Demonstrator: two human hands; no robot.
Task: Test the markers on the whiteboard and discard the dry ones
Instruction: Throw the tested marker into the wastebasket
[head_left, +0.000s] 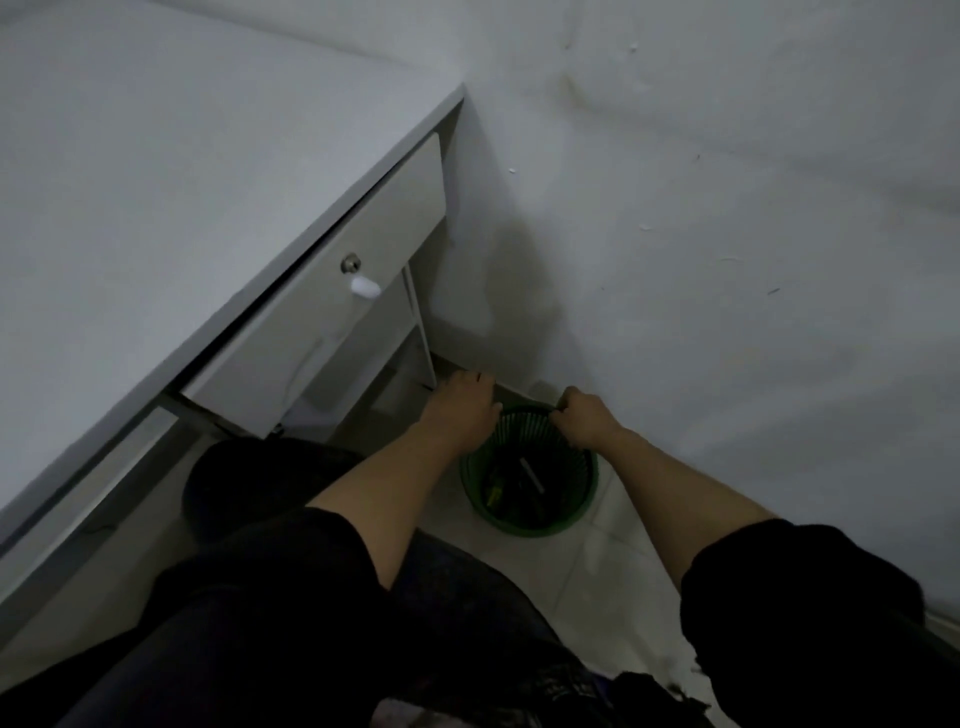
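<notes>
Both hands at green bin (530, 519): right hand (584, 415) grips rim at 1 o'clock; left hand (462, 408), at 10 o'clock, grip unclear. Risk: uneven pull tips bin, spilling discarded markers (519, 486).

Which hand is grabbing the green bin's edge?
The right hand grips the green bin by its far rim. The left hand reaches just past the bin's left side.

The person wears a black top whose loose sleeves (779, 587) end well behind each hand, leaving both forearms bare down to the left hand (462, 410) and right hand (584, 418), plus dark trousers (234, 597).
</notes>
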